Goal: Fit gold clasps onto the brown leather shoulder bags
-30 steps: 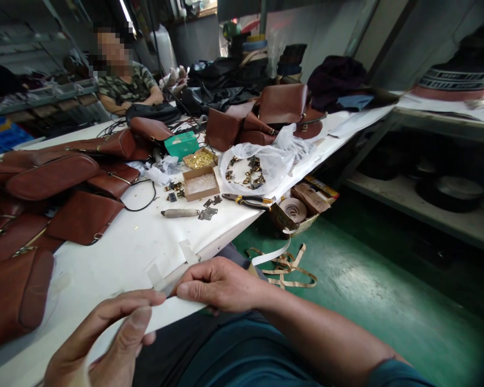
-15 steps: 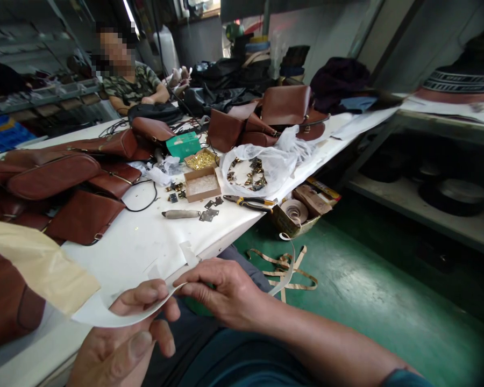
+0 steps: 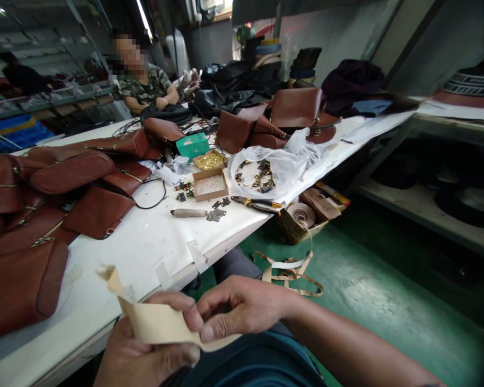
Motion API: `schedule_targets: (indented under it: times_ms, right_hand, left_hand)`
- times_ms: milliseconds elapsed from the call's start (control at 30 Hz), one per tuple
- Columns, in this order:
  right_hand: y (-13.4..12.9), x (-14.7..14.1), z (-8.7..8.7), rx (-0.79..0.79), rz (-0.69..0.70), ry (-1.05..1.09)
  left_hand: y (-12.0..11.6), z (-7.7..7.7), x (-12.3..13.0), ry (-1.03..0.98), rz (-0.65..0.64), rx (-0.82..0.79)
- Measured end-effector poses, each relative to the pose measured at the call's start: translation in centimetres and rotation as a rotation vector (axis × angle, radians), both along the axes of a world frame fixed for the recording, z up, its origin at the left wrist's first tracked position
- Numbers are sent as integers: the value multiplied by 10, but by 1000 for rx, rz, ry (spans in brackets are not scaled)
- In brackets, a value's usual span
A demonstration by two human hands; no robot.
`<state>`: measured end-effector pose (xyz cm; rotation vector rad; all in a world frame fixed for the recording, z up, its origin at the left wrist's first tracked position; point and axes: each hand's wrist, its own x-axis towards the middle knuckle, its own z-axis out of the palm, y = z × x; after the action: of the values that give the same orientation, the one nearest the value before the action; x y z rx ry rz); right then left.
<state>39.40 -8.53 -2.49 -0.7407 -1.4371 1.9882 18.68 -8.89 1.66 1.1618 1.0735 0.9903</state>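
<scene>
A tan, paper-faced tape strip (image 3: 159, 322) is held in front of my body, over the table's near edge. My left hand (image 3: 145, 344) grips it, fingers behind and thumb below. My right hand (image 3: 242, 309) pinches the strip's lower edge between thumb and fingers, close beside the left fingertips. The strip's far end curls up, crumpled, to the left. A tape roll (image 3: 304, 215) sits in a cardboard box (image 3: 322, 226) below the table edge, with a pale length hanging from it to the floor.
Brown leather bags (image 3: 100, 212) crowd the white table's left and back. Pliers (image 3: 258, 204), a grey-handled tool (image 3: 189, 213), metal plates (image 3: 216, 216), a small carton (image 3: 210, 185) and a plastic bag of metal fittings (image 3: 282, 166) lie mid-table. A person (image 3: 149, 88) sits across. Tan strips (image 3: 294, 282) litter the floor.
The strip has been drawn in from the left, and its tan face now lies between my hands where the white part was. My left hand has closed on it; my right hand has shifted slightly right and down.
</scene>
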Motion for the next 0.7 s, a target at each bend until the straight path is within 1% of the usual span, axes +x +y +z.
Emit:
schedule_targets:
  times_ms: [67,100,167,200,233,300,367,400,467,533,600,667,700]
  right_hand:
    - [-4,1,6,258,-298,-118]
    - [-6,-1,7,371,-412,-162]
    - [-7,-7,7,550,-529,-218]
    - [-6,-10,6,594,-557,-241]
    - [-6,-13,3,592,-574,-267]
    - [-5,-15,-4,465,-574,-309]
    - [-5,-7,-13,306,-532,-341]
    - [-7,0,-19,253,-506,-370]
    - [-12,19,-31,209,-496,-473]
    - [-19,38,-43,206,-581,-589]
    - [-25,52,-49,211,-726,-641]
    - [-28,56,-50,227,-848,-636]
    - [-27,55,-49,240,-869,-624]
  left_hand:
    - [11,-3,4,114,70,52]
    - [17,-4,5,193,96,88]
    - [26,-8,5,376,127,150]
    - [30,-10,4,451,128,173]
    - [33,-12,3,493,121,187]
    - [37,-19,3,464,85,178]
    - [42,-31,7,320,28,107]
    - [44,-39,11,241,-4,54]
    - [49,-58,22,134,-85,-50]
    - [52,-78,39,118,-179,-128]
    - [53,-97,57,145,-274,-185]
    - [51,-108,72,161,-362,-221]
    - [50,-111,77,151,-398,-238]
